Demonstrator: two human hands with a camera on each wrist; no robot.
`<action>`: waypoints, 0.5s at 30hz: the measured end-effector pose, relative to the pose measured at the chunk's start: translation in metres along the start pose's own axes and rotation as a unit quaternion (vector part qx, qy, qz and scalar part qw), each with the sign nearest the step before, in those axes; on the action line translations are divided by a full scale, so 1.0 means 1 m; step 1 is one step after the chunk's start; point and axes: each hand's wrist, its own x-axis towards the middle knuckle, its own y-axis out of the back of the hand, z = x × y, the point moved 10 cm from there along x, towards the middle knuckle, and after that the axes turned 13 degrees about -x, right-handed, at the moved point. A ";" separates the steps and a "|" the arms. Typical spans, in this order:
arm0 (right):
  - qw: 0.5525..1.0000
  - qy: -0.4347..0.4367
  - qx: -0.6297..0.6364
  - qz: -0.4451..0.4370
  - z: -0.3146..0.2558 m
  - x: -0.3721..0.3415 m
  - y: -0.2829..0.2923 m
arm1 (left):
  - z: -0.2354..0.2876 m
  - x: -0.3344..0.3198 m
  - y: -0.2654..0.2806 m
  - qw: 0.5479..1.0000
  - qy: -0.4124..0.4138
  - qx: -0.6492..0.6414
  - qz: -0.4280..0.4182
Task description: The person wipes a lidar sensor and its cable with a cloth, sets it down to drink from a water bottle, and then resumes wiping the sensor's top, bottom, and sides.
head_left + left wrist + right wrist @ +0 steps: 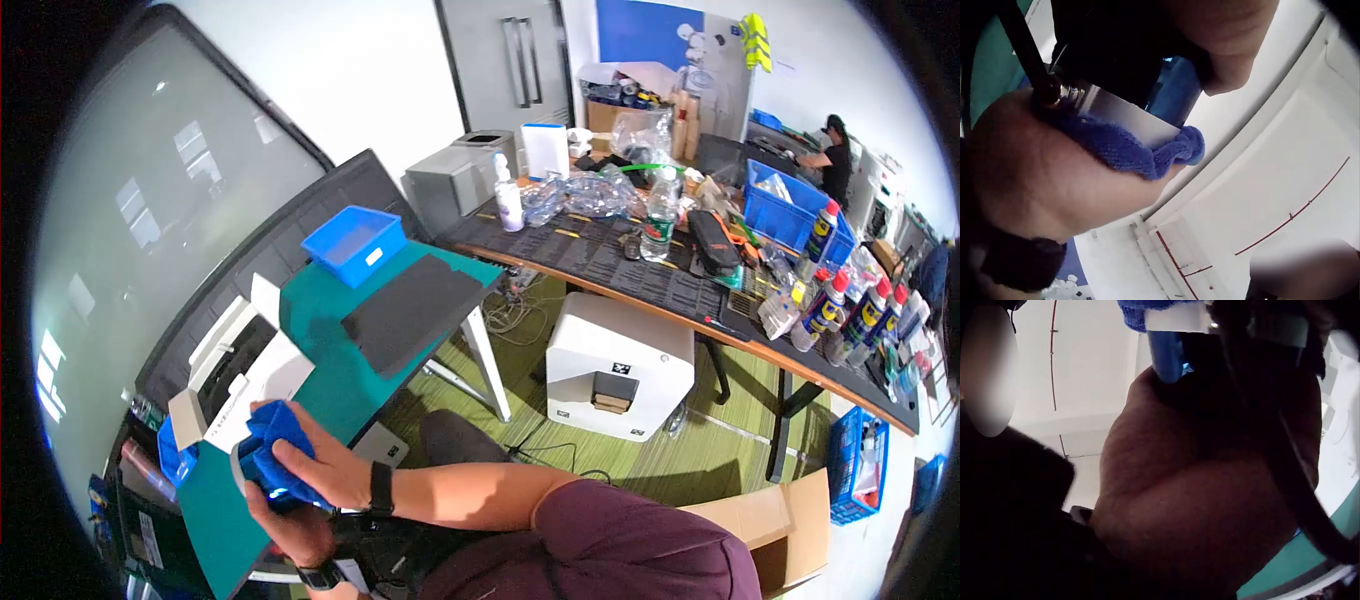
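Observation:
Both hands are close together over the near edge of the green table, around a bunched blue cloth [280, 450] and an object with a silver band [1129, 119]. My right hand [335, 470] grips the cloth, its thumb lying across the folds. Below it, my left hand [290, 525] holds the banded object from underneath. In the left wrist view the cloth is tucked between the left palm and the silver band. The right wrist view shows the right hand [1191, 469] curled around the dark, shadowed side. I cannot tell what the object is.
An opened white box [265, 385] with a dark inside stands on the green table [325, 315], beside a black mat [410, 310] and a blue bin [355, 245]. A cluttered workbench [590, 245] holds bottles and spray cans. A white cabinet [620, 345] sits beneath. Another person [835, 165] works far right.

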 end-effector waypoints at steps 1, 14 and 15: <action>1.000 -0.011 -0.008 0.000 0.005 0.002 0.002 | 0.002 -0.002 0.000 1.000 -0.009 -0.007 0.017; 0.917 0.145 -0.365 0.073 -0.046 -0.023 -0.011 | 0.000 0.018 0.005 0.996 0.054 -0.072 -0.010; 0.909 0.172 -0.373 0.075 -0.058 -0.023 -0.017 | -0.002 0.012 0.020 0.997 0.045 -0.069 0.001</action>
